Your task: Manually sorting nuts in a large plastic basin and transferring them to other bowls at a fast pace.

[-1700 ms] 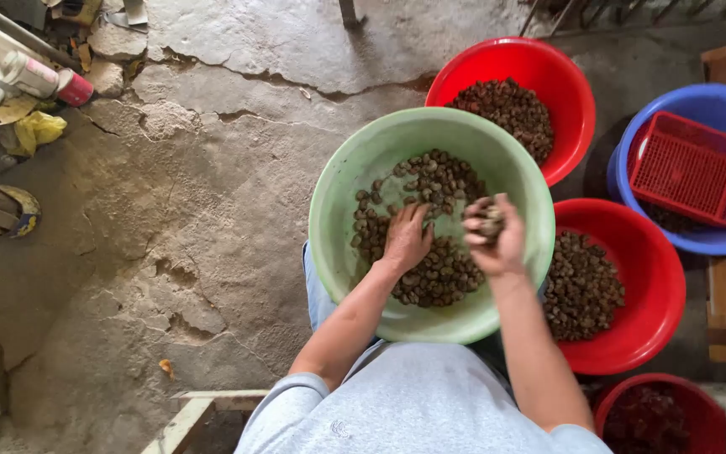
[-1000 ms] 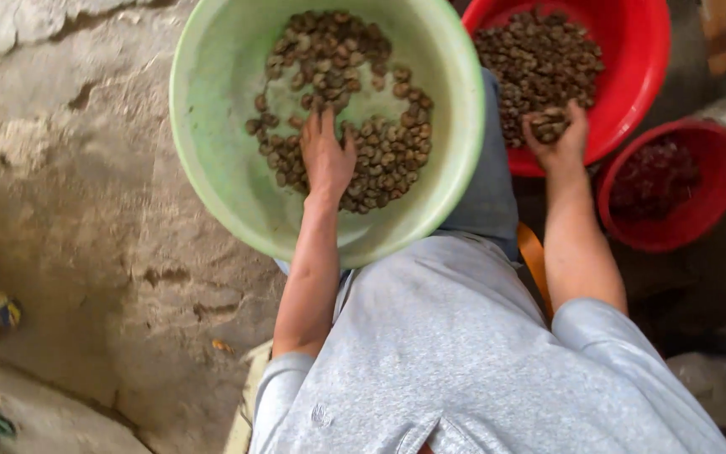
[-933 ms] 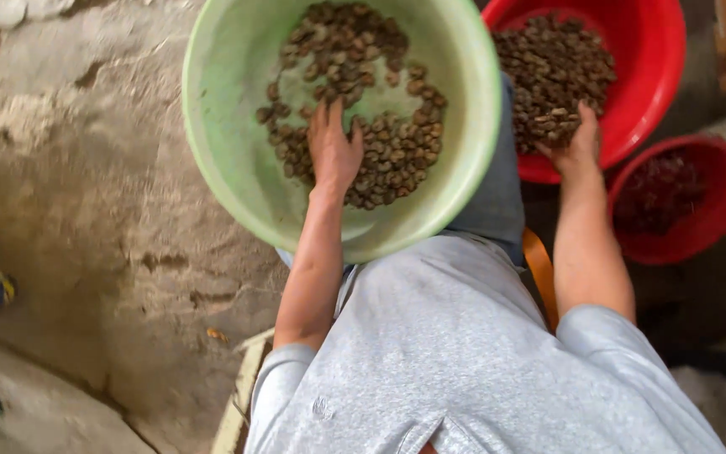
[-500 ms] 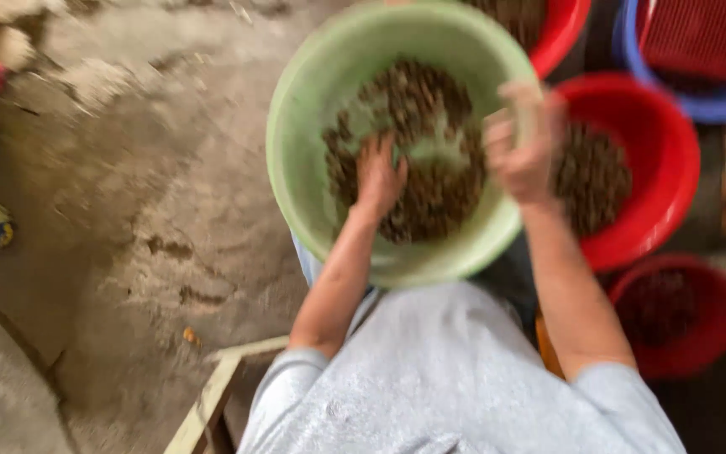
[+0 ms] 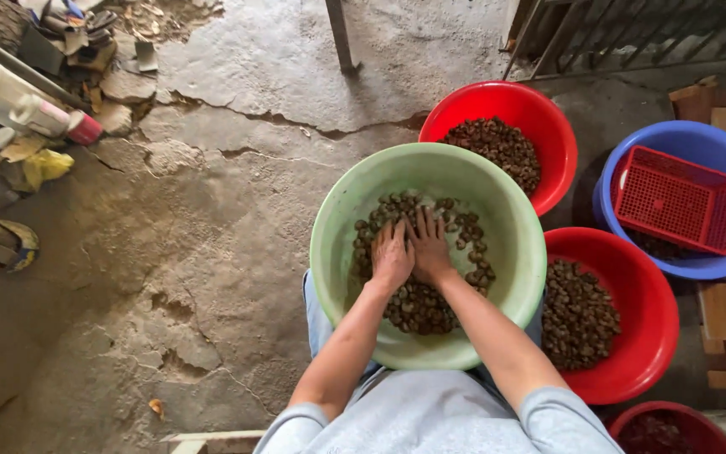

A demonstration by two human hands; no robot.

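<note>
Across the left half of the frame lies a cracked concrete floor (image 5: 170, 219). At centre, a pale green basin (image 5: 334, 252) rests on the person's lap, holding brown nuts (image 5: 418, 307). At right stand two red basins (image 5: 560, 139) (image 5: 657, 311), also with nuts. The left hand (image 5: 391, 256) and right hand (image 5: 429, 248) press flat, fingers spread, side by side on the nuts, grasping nothing. Judged risk: the unsupported basin could tip off the knees under uneven pressure, scattering nuts over the floor.

Pale green basin (image 5: 329, 244), brown nuts (image 5: 422, 303)
</note>
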